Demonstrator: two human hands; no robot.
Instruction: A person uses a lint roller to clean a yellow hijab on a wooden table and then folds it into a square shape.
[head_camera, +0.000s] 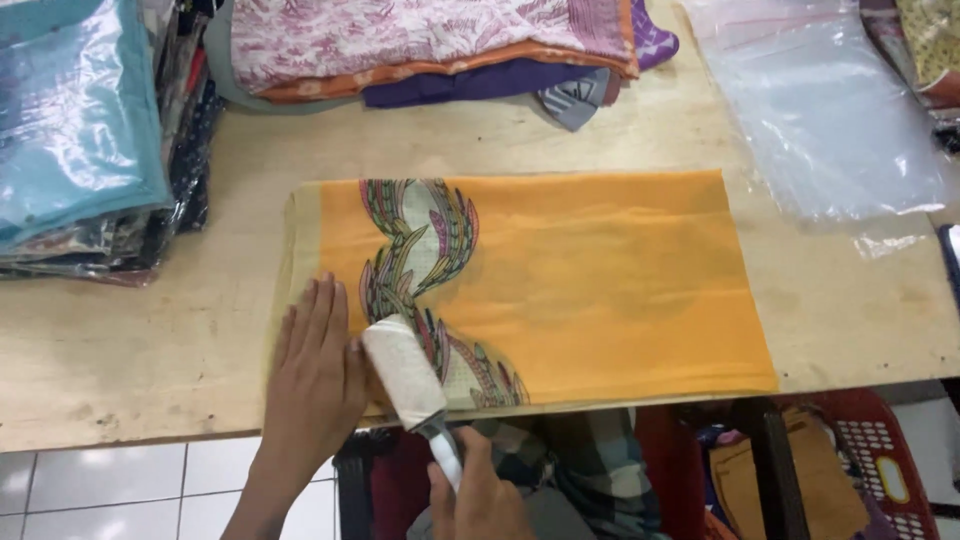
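A: Item one, the cloth?

B: Orange folded cloth (600, 290), one piece, lying flat on the wooden table (130, 350). Leaf-like band pattern in green, purple and cream running down its left part. Near edge runs along the table's front edge; left edge is a paler strip.

A: Hands?

B: Left hand (318, 370): open, fingers straight and together, palm pressed flat on the cloth's near left corner. Right hand (480, 500): closed around the handle of a lint roller (405, 372), low at the picture's bottom edge, off the table front.

A: Roller position?

B: White roll resting on the cloth, just beside the left hand's thumb side, tilted, its head over the patterned band near the front edge.

A: Surroundings?

B: Stack of wrapped fabrics (80, 130), teal on top, at far left, apart from the cloth. Pile of folded cloths (430, 50), pink-white print over orange and purple, at the back. Clear plastic bags (820, 110) at back right, near the cloth's right corner.

A: Open room?

B: Bare wood left of the cloth, a strip behind it, and a patch to its right. Below the front edge: white floor tiles (110, 490) and a red basket (880, 470).
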